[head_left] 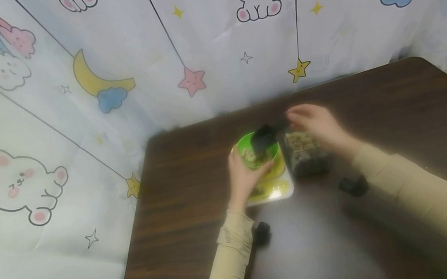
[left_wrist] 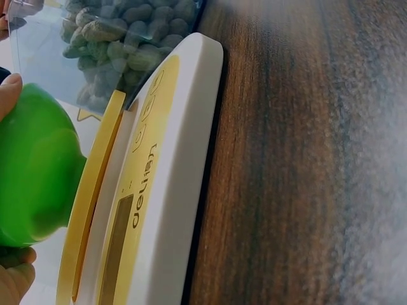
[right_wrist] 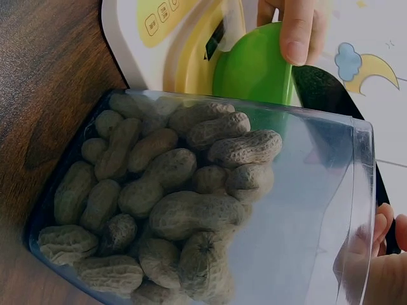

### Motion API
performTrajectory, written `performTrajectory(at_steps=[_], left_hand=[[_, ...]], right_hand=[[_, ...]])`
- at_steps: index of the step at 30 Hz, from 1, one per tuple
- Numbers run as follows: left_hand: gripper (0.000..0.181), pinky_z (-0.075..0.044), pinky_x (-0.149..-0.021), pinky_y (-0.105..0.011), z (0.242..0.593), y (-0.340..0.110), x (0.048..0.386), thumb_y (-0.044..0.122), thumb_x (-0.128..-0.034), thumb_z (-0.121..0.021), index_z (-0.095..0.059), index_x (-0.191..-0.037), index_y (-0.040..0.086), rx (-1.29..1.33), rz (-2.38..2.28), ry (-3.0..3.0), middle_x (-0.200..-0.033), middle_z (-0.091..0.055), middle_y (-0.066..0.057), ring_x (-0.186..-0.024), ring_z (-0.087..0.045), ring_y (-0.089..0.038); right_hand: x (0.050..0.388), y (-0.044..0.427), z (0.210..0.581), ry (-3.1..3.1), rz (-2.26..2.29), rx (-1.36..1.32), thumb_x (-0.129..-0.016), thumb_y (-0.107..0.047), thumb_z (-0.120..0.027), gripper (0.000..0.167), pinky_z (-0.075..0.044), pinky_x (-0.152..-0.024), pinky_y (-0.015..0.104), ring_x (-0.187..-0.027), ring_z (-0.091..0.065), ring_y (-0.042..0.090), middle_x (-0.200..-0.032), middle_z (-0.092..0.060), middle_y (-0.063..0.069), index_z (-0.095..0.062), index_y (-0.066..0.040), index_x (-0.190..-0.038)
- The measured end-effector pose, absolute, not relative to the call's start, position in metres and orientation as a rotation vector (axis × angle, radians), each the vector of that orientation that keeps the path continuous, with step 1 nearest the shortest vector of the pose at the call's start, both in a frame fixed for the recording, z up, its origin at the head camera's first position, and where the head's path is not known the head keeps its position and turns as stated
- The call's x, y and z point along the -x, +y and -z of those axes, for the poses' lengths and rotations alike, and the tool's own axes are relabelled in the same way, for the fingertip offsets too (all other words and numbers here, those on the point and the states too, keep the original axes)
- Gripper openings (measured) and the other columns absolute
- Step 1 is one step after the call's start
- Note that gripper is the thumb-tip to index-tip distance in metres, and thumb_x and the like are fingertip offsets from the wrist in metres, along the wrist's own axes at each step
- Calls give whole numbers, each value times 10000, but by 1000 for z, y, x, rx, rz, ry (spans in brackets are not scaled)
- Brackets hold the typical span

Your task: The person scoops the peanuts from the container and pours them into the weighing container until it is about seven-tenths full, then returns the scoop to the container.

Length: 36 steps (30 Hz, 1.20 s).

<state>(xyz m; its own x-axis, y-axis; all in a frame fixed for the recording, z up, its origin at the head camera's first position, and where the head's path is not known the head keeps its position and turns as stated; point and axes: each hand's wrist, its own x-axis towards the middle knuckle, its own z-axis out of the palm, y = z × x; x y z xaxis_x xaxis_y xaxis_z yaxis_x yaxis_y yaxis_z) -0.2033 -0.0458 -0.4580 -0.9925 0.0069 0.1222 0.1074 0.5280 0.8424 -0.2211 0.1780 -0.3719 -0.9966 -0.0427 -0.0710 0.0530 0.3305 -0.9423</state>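
Note:
A green bowl with pale peanuts inside stands on the round yellow plate of a white-and-yellow kitchen scale. My left hand grips the bowl's rim and side, thumb towards me. A black scoop tilts over the bowl's right side. My right hand holds its handle, above the clear container; in the right wrist view that hand shows beyond the container's rim. What the scoop carries is hidden. The clear plastic container, partly filled with unshelled peanuts, stands just right of the scale.
Everything stands on a dark wood-grain table with a bright reflection in front. Behind it hangs a white curtain printed with rabbits, stars and moons. Black wrist mounts sit under both forearms.

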Motion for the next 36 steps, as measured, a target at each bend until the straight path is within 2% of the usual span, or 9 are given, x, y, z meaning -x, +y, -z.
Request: performTrajectory(at_steps=[5, 8, 15, 20, 24, 28, 32, 36], left_hand=[[1220, -350, -1098, -500, 455, -46, 200, 523, -595, -818, -72, -1507, 204, 46, 1483, -2681, -1530, -203, -109, -1336, -353, -275], [1248, -347, -1099, -501, 452, -46, 198, 515, -592, -823, -25, -1509, 229, 33, 1483, -2679, -1541, -174, -103, -1337, -351, -276], [1250, -336, -1106, -497, 444, -46, 198, 570, -577, -802, -27, -1506, 256, 30, 1456, -2663, -1554, -142, -84, -1359, -325, -272], [1226, -308, -1121, -500, 439, -44, 198, 588, -587, -784, -32, -1503, 274, 71, 1449, -2652, -1559, -130, -80, -1390, -280, -267], [1196, -294, -1126, -507, 435, -40, 200, 525, -616, -802, -30, -1499, 295, 129, 1446, -2641, -1561, -125, -76, -1403, -256, -268], [1195, -290, -1133, -490, 429, -34, 202, 566, -610, -789, -32, -1497, 304, 187, 1429, -2650, -1564, -122, -45, -1412, -239, -255], [1224, -304, -1130, -472, 419, -24, 203, 692, -574, -730, -20, -1495, 311, 243, 1407, -2683, -1574, -89, -17, -1424, -215, -244], [1227, -296, -1128, -497, 409, -12, 203, 711, -566, -721, 4, -1486, 346, 288, 1387, -2722, -1583, -57, 4, -1437, -184, -247]], right_hand=[[220, 179, 370, 2499, 1741, -27, -890, -495, -537, 557, -452, -1016, 477, -1140, -571, 276, -1350, -524, 104, -484, -137, -1313], [219, 179, 369, 2491, 1739, -42, -883, -510, -540, 567, -446, -1022, 479, -1149, -566, 277, -1355, -520, 96, -484, -146, -1315], [219, 177, 367, 2516, 1773, -55, -866, -549, -534, 603, -468, -997, 453, -1151, -563, 287, -1346, -528, 93, -491, -148, -1313], [218, 176, 366, 2572, 1795, -106, -856, -579, -521, 607, -526, -886, 336, -1078, -588, 195, -1309, -561, 74, -511, -166, -1300], [216, 178, 365, 2586, 1888, -137, -863, -560, -524, 574, -522, -902, 310, -981, -609, 92, -1285, -581, 59, -534, -163, -1279], [217, 183, 362, 2567, 2037, -166, -870, -505, -560, 497, -515, -885, 245, -875, -616, 22, -1122, -644, -44, -578, -159, -1226], [218, 190, 358, 2497, 2206, -181, -856, -450, -612, 443, -507, -796, 156, -800, -619, 8, -936, -645, -169, -611, -138, -1171], [219, 196, 354, 2426, 2328, -169, -847, -408, -641, 366, -503, -763, 112, -764, -619, 3, -901, -651, -186, -637, -162, -1117]])
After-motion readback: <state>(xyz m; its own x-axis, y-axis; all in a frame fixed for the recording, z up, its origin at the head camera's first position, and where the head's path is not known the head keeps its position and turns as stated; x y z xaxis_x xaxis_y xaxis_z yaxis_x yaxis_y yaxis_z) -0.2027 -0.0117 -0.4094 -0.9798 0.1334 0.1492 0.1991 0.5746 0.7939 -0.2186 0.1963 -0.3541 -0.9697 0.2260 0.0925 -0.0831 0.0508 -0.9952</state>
